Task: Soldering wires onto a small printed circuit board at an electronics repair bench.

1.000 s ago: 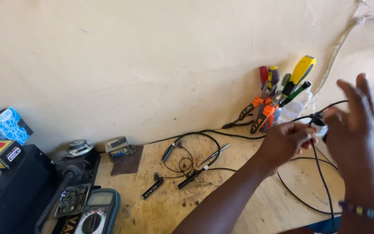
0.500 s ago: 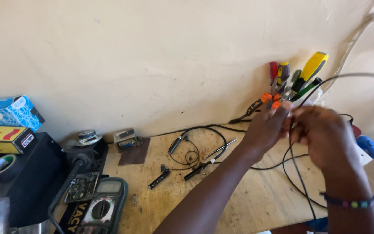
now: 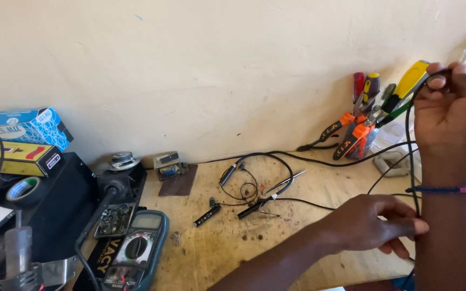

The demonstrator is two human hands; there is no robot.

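The right hand (image 3: 451, 105) is raised near the wall, fingers pinched shut on a thin black cable (image 3: 409, 145) that runs straight down to the left hand (image 3: 376, 223), whose thumb and fingers close on it low over the wooden bench (image 3: 297, 215). Just beside the right hand, screwdrivers and orange-handled pliers (image 3: 351, 134) stand in a holder. Farther left lie a black neckband earphone (image 3: 254, 186), a multimeter (image 3: 136, 250) and a blue box (image 3: 28, 126).
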